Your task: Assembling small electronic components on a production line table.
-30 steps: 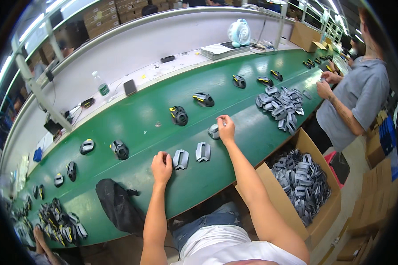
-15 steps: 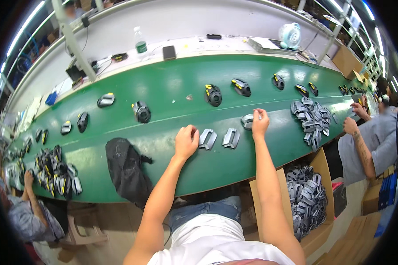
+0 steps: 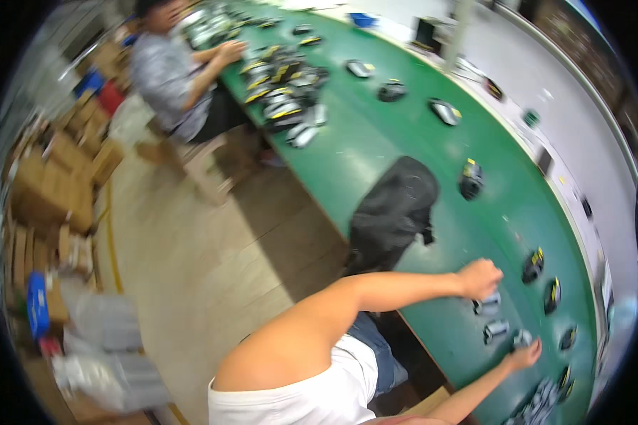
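My left hand (image 3: 480, 278) rests over the green table with its fingers curled closed; whatever is in them is hidden. Just beside it lies a grey plastic housing (image 3: 487, 304) with a slot along its middle. A second grey housing (image 3: 496, 331) sits a little nearer to me. My right hand (image 3: 524, 353) is closed at a third grey housing (image 3: 522, 338), covering part of it. Motion blur softens the fingers of both hands.
A black bag (image 3: 397, 205) lies on the green table (image 3: 347, 170). Black, grey and yellow devices (image 3: 471, 178) stand spaced along the far side. A co-worker (image 3: 177, 78) sits beside a heap of parts (image 3: 283, 85). Cardboard boxes (image 3: 57, 180) are stacked on the left.
The view has swung strongly to the left, bringing the floor, boxes and seated co-worker in. My hands stay by the same row of grey housings.
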The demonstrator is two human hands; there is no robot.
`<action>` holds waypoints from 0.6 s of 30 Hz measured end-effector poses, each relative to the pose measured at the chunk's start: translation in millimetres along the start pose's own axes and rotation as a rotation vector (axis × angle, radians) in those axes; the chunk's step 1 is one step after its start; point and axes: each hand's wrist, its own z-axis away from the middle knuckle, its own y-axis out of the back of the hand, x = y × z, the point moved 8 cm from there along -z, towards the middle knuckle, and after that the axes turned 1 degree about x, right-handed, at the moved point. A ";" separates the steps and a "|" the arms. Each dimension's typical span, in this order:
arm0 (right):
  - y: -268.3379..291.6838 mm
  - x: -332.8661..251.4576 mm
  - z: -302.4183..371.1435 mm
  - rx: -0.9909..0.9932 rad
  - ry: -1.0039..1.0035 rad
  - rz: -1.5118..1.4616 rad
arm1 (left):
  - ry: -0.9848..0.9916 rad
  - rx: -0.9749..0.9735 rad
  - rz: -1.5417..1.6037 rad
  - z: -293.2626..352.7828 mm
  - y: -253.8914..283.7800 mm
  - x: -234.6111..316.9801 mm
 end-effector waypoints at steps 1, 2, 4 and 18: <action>2.3 -0.9 -3.5 -0.011 -0.001 -0.038 | 0.011 0.016 0.027 -2.8 8.1 4.2; -6.5 -7.3 1.1 -0.057 0.002 -0.029 | 0.018 0.025 0.059 0.5 14.8 3.7; -18.7 -14.3 7.1 -0.105 0.015 -0.030 | 0.020 0.065 -0.006 8.9 25.3 1.3; -18.5 -39.4 11.5 -0.103 0.020 -0.037 | -0.008 0.063 -0.007 -4.5 18.9 0.8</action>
